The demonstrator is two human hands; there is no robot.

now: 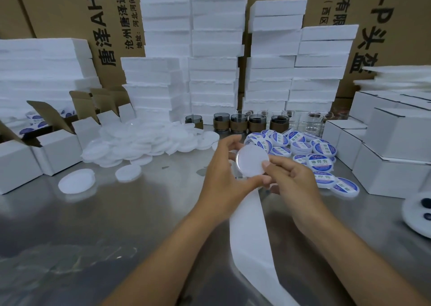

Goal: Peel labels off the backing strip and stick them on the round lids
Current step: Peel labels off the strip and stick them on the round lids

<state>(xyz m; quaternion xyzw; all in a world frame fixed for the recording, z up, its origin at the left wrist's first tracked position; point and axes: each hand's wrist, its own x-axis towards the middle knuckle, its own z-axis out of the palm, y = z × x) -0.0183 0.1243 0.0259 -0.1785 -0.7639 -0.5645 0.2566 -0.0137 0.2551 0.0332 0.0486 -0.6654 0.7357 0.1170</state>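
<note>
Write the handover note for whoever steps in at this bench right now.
Left hand grips a blank round lid by its edge, above the table.
Right hand has its thumb on the lid's right edge, fingers curled beneath.
The backing strip trails from under the hands toward the person; which hand holds it is hidden.
Done: a pile of labelled lids lies to the right.
Left: the held lid shows no label, and a heap of blank lids waits on the left of the steel table.
</note>
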